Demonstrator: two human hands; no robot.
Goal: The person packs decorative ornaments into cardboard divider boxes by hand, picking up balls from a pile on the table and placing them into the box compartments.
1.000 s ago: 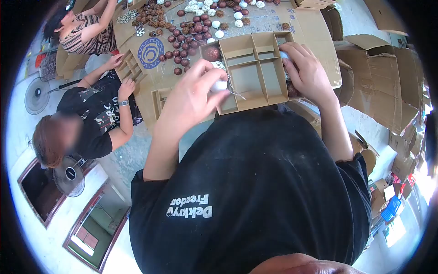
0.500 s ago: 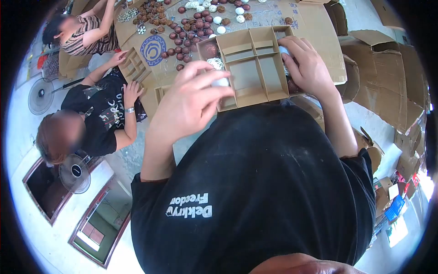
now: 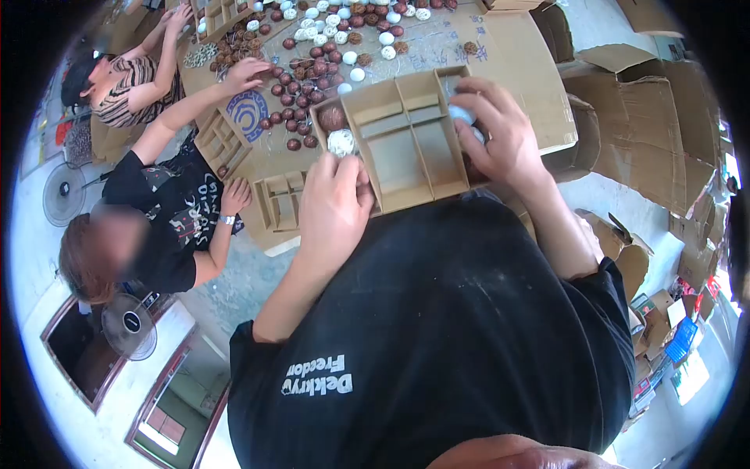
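A divided cardboard box (image 3: 396, 162) is tilted in front of my body. In its left column lie a dark red ball (image 3: 332, 119) and a white woven ball (image 3: 341, 142). My left hand (image 3: 337, 195) is closed round the box's lower left corner, its fingers curled over the edge. At the right column my right hand (image 3: 500, 129) bends its fingers over a pale blue-white ball (image 3: 461, 115), with another light ball under the fingertips. The lower part of that column is hidden by this hand.
Dark red balls (image 3: 316, 70), white and brown balls lie on the cardboard-covered table (image 3: 523, 70). Another divided box (image 3: 280, 205) stands left of mine. On the left, a co-worker in black (image 3: 168, 211) reaches over the table; a person in stripes (image 3: 129, 94) is behind. Cartons (image 3: 641, 133) stand right.
My left hand has moved down to the box's lower left corner, uncovering the woven ball. The box has shifted left and slightly down. The co-worker's one arm now reaches toward the balls.
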